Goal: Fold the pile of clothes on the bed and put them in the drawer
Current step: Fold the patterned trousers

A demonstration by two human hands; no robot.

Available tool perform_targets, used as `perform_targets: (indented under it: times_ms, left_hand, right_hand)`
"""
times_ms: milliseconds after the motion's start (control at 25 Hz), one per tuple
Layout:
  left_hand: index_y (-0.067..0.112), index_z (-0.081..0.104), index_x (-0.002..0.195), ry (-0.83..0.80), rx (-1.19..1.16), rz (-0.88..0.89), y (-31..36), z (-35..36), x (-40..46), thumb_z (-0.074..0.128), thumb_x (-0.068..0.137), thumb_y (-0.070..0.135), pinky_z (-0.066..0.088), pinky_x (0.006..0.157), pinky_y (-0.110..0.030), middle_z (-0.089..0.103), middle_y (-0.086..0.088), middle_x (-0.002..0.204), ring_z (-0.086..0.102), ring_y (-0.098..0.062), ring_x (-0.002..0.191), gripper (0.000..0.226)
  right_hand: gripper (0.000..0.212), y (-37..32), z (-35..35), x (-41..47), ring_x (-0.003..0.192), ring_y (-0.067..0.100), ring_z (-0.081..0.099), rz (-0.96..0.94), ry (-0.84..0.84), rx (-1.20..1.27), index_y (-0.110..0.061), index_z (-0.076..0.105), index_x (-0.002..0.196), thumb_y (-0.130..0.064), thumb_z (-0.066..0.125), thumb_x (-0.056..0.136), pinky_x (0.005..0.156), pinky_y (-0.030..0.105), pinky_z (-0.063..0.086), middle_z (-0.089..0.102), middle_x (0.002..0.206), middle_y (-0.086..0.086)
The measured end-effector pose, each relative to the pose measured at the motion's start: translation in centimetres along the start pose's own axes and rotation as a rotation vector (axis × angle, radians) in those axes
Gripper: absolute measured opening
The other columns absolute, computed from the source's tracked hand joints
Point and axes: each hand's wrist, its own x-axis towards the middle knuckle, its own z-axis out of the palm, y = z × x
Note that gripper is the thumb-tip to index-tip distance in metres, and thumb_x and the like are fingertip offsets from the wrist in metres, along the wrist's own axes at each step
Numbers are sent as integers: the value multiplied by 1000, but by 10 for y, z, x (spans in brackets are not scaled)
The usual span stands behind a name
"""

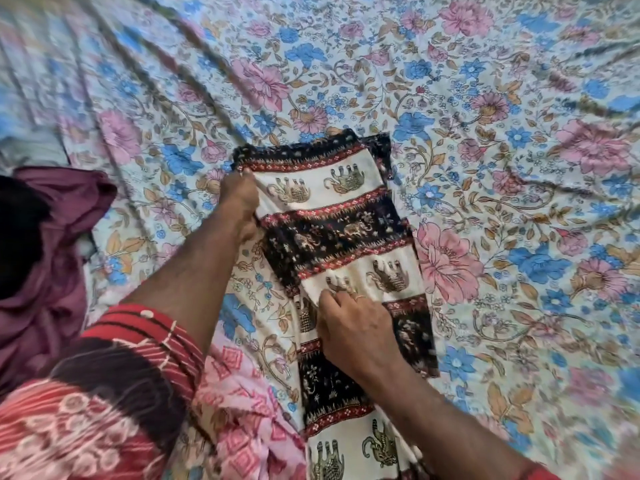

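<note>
A black, cream and red garment with elephant prints (346, 223) lies lengthwise on the bed, running from the middle down to the bottom edge of the view. My left hand (240, 199) grips its left edge near the far end, fingers curled round the cloth. Nearer to me, my right hand (349, 323) pinches a fold of the cream band in the garment's middle. A maroon garment (59, 244) is heaped at the left. A pink patterned cloth (242, 420) lies bunched at the bottom, beside the elephant garment.
The floral bedsheet (485, 133) in blue, pink and tan covers the whole bed, wrinkled at the right and far left. My red patterned sleeve (114, 393) fills the lower left corner. No drawer is in view.
</note>
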Motion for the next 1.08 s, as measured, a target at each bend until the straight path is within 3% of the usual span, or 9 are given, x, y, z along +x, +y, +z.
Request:
perform_targets:
  times_ms: [120,240,360,480,640,720,800,920,1080]
  left_hand:
    - [22,43,146,-34,-34,-37,-3,-12,4,45,107,37,54,98,-55,54,-21,141,60,-36,120,42]
    - [20,38,150,-106,-105,-62,-27,-20,-15,65,97,38,34,115,-63,30,-20,162,34,-42,145,62]
    - [11,57,128,-106,-162,-99,-65,-29,-52,74,90,34,51,100,-52,64,-14,129,59,-33,122,48]
    - [15,65,118,-116,-163,-167,-110,-37,-82,84,76,36,60,81,-47,75,-7,108,71,-29,101,50]
    - [15,60,123,-64,-100,-231,-151,-34,-122,87,73,28,59,80,-41,70,-5,111,68,-22,96,58]
    - [11,60,122,-69,-123,-258,-170,-34,-145,84,77,21,62,76,-38,71,-7,109,72,-23,92,52]
    - [8,63,114,-54,-85,-284,-187,-34,-170,81,83,14,63,66,-35,73,-9,102,75,-23,82,36]
    - [8,65,111,14,31,-250,-202,-35,-193,71,92,10,64,72,-39,70,-6,105,72,-22,85,21]
    - [23,66,104,136,86,-49,-208,-40,-211,63,99,13,62,83,-42,61,11,94,69,-22,90,12]
  right_hand:
    - [3,-10,3,4,50,4,43,60,-64,121,-19,64,97,-20,66,98,52,18,40,51,65,-12]
    - [18,-16,0,2,52,3,48,173,-27,170,-24,61,97,-33,50,107,50,15,38,55,68,-13]
    - [33,-31,-9,-7,58,5,59,237,-69,334,-24,65,104,-47,41,105,55,21,53,62,72,-12]
    - [31,-40,-7,-19,75,4,67,254,-190,517,-25,67,121,-44,50,105,73,26,61,73,93,-8]
    - [8,12,-13,-48,77,6,64,521,278,594,-22,65,105,-26,58,102,64,33,63,63,91,-10]
    - [2,39,-21,-77,78,9,64,660,334,499,-21,61,101,-21,63,99,63,29,60,64,93,-3]
    - [8,48,-19,-109,73,7,61,570,290,456,-19,62,94,-25,64,97,60,22,51,64,85,-3]
    - [26,34,-9,-169,59,3,52,244,84,328,-26,60,80,-47,63,95,66,33,50,53,68,-15]
    - [40,34,-1,-257,83,6,56,253,-60,156,-30,65,97,-67,62,84,87,43,45,62,92,-13]
